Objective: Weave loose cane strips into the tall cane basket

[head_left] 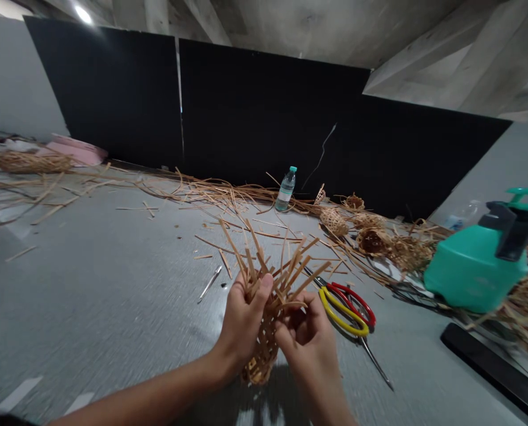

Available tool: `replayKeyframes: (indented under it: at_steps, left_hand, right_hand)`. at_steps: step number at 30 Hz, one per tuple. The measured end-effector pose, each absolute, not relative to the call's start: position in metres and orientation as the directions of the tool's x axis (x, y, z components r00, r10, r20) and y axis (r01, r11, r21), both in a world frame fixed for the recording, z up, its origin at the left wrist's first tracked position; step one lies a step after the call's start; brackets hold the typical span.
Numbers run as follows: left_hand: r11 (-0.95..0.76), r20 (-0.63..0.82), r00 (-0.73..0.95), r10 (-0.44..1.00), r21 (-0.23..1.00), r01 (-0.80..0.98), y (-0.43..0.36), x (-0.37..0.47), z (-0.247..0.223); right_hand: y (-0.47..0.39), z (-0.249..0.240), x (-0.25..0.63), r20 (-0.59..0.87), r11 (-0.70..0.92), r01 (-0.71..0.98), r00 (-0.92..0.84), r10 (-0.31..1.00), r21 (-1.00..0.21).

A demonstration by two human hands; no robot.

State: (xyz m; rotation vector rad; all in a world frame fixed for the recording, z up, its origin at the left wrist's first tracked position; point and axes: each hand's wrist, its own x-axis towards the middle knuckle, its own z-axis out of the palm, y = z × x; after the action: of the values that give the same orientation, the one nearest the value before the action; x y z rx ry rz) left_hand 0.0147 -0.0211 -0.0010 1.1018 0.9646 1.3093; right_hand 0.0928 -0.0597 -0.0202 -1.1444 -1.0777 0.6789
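A small woven basket [266, 340] of tan strips is held low in the centre, its loose strip ends fanning upward and its closed end pointing down. My left hand [245, 313] is wrapped round its upper left side, thumb pressed on the weave. On the right side, my right hand [307, 331] has its fingers curled, pinching a bent strip [294, 305] near the rim. Just beyond that hand lie scissors with a red and a yellow handle [346, 316], beside a thin metal tool [377, 364].
A metal pointed tool [209, 284] lies left of the basket. Loose strips and a water bottle [286, 190] are along the black wall [264, 112]. Several woven pieces [334, 222], a green sprayer [477, 266] and a black bar [495, 370] stand or lie at right.
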Motion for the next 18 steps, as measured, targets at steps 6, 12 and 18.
replayKeyframes:
  at_steps: [6, 12, 18]
  left_hand:
    - [-0.035, 0.043, 0.034, 0.999, 0.977, -0.212, -0.02, 0.014, -0.004]
    - [-0.043, 0.047, 0.015, 0.999, 0.976, -0.212, -0.018, 0.014, -0.006]
    - [-0.044, 0.052, 0.042, 0.998, 0.982, -0.184, -0.019, 0.015, -0.006]
  right_hand:
    - [-0.062, -0.02, 0.093, 0.34, 0.315, 0.129, 0.375, 0.862, -0.94]
    - [-0.061, -0.013, 0.113, 0.391, 0.348, 0.198, 0.255, 0.884, -0.916]
    - [-0.056, -0.002, 0.121, 0.355, 0.313, 0.226, 0.177, 0.918, -0.922]
